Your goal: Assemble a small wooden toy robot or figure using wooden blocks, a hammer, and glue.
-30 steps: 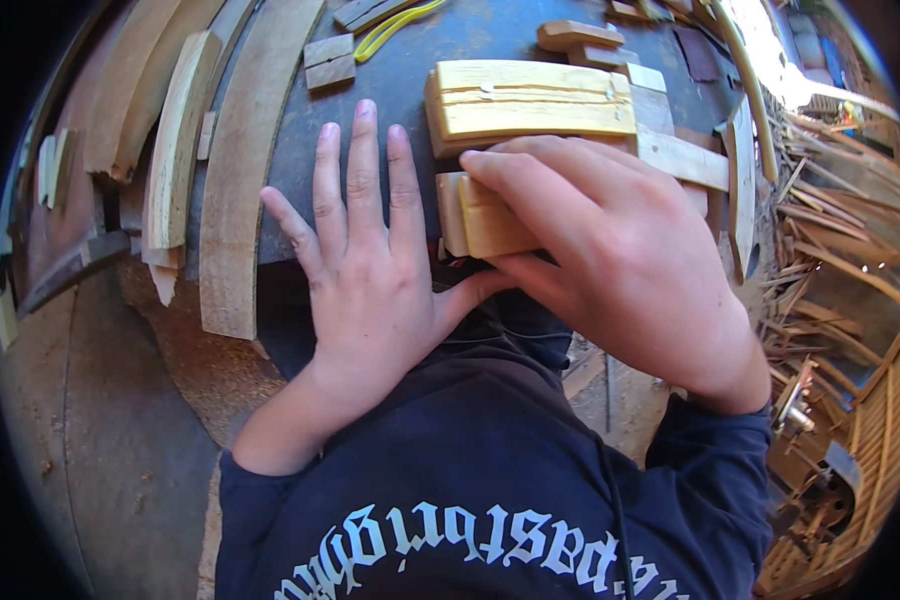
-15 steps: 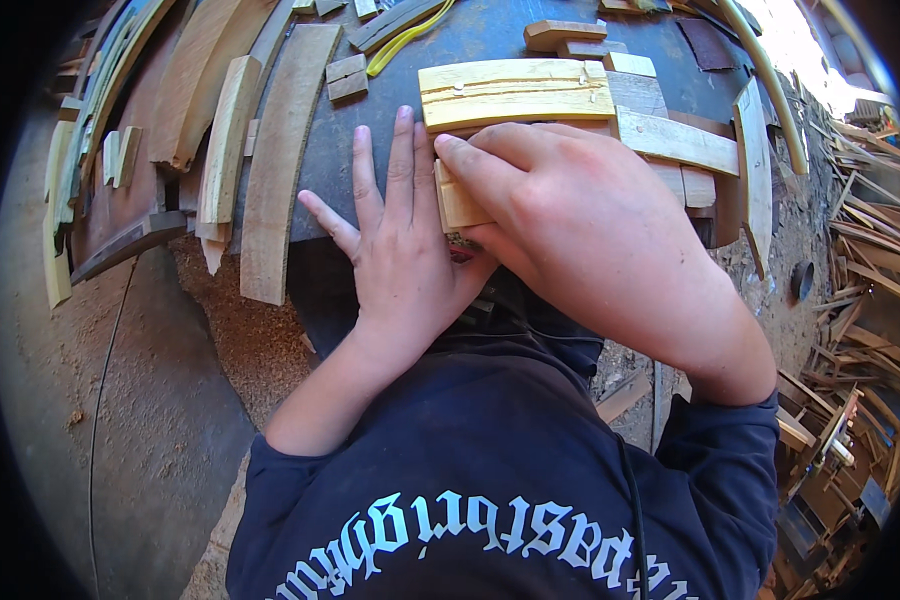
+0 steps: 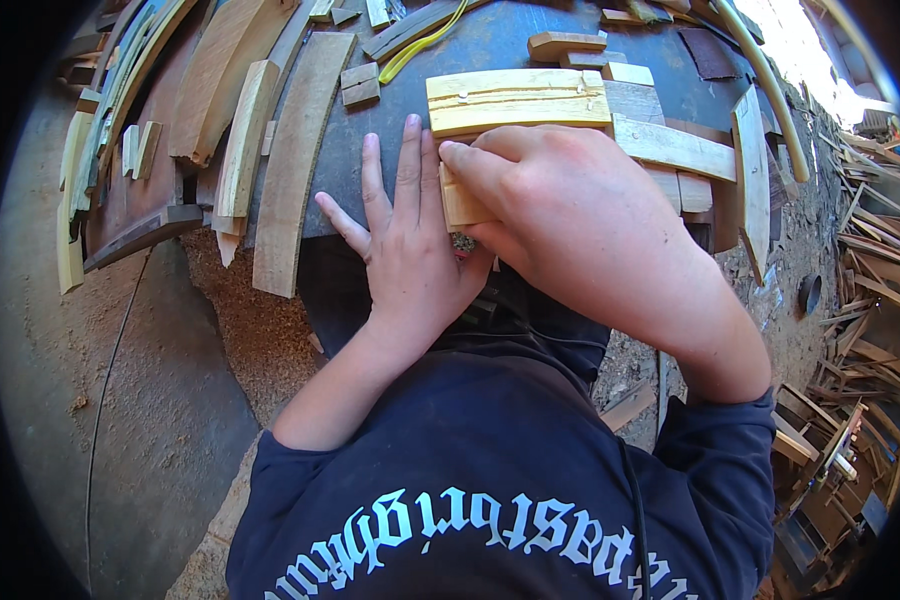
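Observation:
My left hand [image 3: 415,255] lies flat with its fingers spread at the near edge of the dark worktable [image 3: 510,35]. Its forefinger rests along the left end of a light wooden block [image 3: 462,207]. Over that block curls my right hand [image 3: 565,195], its fingers and thumb closed on it; most of the block is hidden beneath the hand. Just beyond lies a yellowish wooden strip [image 3: 518,102] with a groove along it, close to the right knuckles. To the right, a pale wooden slat [image 3: 675,148] extends over several other wood pieces.
Long boards [image 3: 305,160] and offcuts lie across the table's left side. Two small blocks [image 3: 360,86] sit near a yellow band [image 3: 420,45]. An upright-looking slat [image 3: 752,180] stands at the right edge. Scrap wood [image 3: 875,270] is heaped at far right; sawdust [image 3: 255,330] covers the floor.
The view has shifted slightly, so the table pieces on the left appear a little farther right. Both hands keep nearly the same pose around the wooden block.

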`<action>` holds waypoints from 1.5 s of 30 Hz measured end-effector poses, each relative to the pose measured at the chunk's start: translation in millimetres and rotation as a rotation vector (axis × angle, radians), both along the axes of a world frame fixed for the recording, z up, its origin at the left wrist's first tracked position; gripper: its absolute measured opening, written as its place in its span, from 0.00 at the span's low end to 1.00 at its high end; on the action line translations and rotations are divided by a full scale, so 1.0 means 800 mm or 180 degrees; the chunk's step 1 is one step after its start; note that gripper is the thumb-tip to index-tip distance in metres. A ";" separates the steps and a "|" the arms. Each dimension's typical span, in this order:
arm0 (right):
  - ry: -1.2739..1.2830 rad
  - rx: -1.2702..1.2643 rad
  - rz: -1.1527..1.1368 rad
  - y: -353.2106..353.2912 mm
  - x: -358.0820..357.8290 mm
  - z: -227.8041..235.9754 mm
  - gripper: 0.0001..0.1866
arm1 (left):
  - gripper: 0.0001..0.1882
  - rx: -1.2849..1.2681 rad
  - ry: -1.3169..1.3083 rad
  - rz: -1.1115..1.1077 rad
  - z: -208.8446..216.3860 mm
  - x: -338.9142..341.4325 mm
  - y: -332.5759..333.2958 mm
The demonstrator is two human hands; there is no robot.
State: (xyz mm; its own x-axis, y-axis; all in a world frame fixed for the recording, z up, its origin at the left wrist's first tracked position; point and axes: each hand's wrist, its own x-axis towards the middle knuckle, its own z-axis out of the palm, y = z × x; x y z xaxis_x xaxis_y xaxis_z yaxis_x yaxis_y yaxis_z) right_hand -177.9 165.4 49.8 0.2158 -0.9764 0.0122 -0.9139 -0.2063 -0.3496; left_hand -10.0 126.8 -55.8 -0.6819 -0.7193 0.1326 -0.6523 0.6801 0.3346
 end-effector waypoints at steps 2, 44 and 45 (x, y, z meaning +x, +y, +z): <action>-0.0002 -0.0081 0.0057 0.000 0.000 -0.001 0.21 | 0.56 -0.0003 0.0022 0.0013 0.002 0.000 0.000; -0.0322 0.0253 -0.0074 -0.003 -0.002 0.006 0.23 | 0.54 -0.0187 0.0442 0.0283 -0.011 -0.009 0.009; -0.0290 0.0185 -0.0086 -0.002 -0.003 0.006 0.23 | 0.54 -0.0225 0.0553 0.0253 -0.013 -0.009 0.009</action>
State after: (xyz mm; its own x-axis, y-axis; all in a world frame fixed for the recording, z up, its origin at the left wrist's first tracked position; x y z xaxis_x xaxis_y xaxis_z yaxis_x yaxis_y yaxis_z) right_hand -180.5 163.7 54.6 0.1898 -0.9815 -0.0263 -0.8828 -0.1588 -0.4421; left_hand -17.4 134.1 -66.0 -0.5857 -0.7547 0.2955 -0.6416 0.6545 0.4000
